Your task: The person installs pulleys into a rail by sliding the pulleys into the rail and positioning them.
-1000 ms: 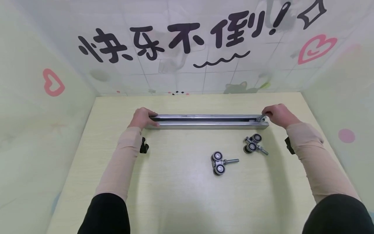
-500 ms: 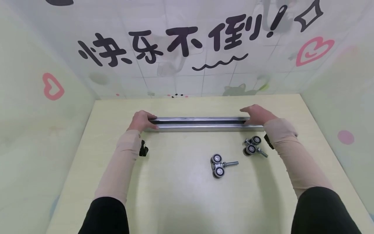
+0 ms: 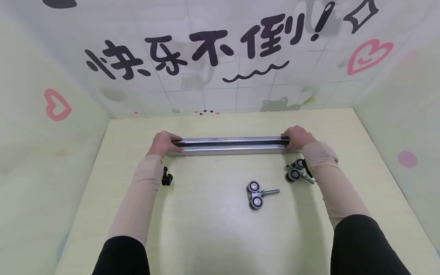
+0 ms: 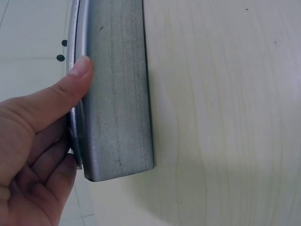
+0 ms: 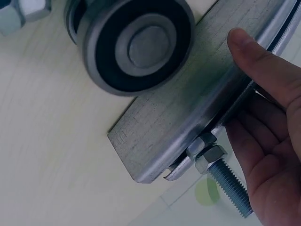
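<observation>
A metal channel rail (image 3: 233,151) lies across the table with its slot upward. My left hand (image 3: 162,144) grips its left end; in the left wrist view the thumb of that left hand (image 4: 42,115) lies along the slot's lip, fingers on the far side. Near the other end my right hand (image 3: 297,138) holds the rail between thumb and fingers. In the right wrist view, a threaded bolt (image 5: 230,186) with nuts stands out of the slot close to the rail's right end, beside the right hand (image 5: 270,89). What the bolt joins inside the rail is hidden.
Two roller trolleys with bearing wheels and bolts lie on the pale table (image 3: 206,221): one trolley (image 3: 256,194) at centre right, the other trolley (image 3: 294,175) by the right wrist. Its wheel (image 5: 148,47) looms close in the right wrist view. Printed cloth walls (image 3: 220,93) stand around.
My right hand has let go of the bolt at the rail's right end, moved left and taken hold of the rail. The left hand keeps its grip.
</observation>
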The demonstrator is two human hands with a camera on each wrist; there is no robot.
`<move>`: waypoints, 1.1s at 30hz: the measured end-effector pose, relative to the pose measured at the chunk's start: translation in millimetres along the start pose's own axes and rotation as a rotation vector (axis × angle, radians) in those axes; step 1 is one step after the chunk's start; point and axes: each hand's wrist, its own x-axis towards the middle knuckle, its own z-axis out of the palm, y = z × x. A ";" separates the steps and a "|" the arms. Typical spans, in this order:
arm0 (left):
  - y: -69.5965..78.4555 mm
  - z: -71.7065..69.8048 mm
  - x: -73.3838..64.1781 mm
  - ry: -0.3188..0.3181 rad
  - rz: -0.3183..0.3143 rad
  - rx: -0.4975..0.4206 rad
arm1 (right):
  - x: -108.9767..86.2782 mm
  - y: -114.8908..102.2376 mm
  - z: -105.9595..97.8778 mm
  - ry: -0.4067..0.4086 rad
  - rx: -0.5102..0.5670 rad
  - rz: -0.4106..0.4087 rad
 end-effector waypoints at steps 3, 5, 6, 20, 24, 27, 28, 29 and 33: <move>-0.2 -1.4 -1.4 -0.009 0.016 0.025 | 1.0 -0.1 1.1 0.004 0.010 -0.005; -0.3 -2.3 -1.8 -0.010 0.029 0.038 | 1.8 0.6 2.5 0.006 0.011 -0.003; -0.2 -2.5 -1.8 -0.013 0.037 0.042 | 2.0 1.1 3.1 0.009 0.009 -0.001; 10.0 -1.6 0.6 -0.064 0.094 0.202 | -0.7 -3.5 1.5 0.033 0.054 0.030; 21.9 -0.5 -2.1 -0.076 0.103 0.301 | -1.0 -2.9 1.1 0.032 0.059 0.033; 31.9 1.1 -3.8 -0.062 0.140 0.372 | -1.1 -0.9 1.5 0.029 0.066 0.040; 35.4 2.3 -3.7 -0.058 0.154 0.386 | -1.3 -0.5 1.3 0.027 0.070 0.045; 39.6 3.4 -3.9 -0.052 0.174 0.396 | -1.3 0.2 1.2 0.025 0.074 0.050; 65.4 11.2 -7.8 -0.034 0.250 0.385 | -0.6 2.6 0.1 0.020 0.083 0.067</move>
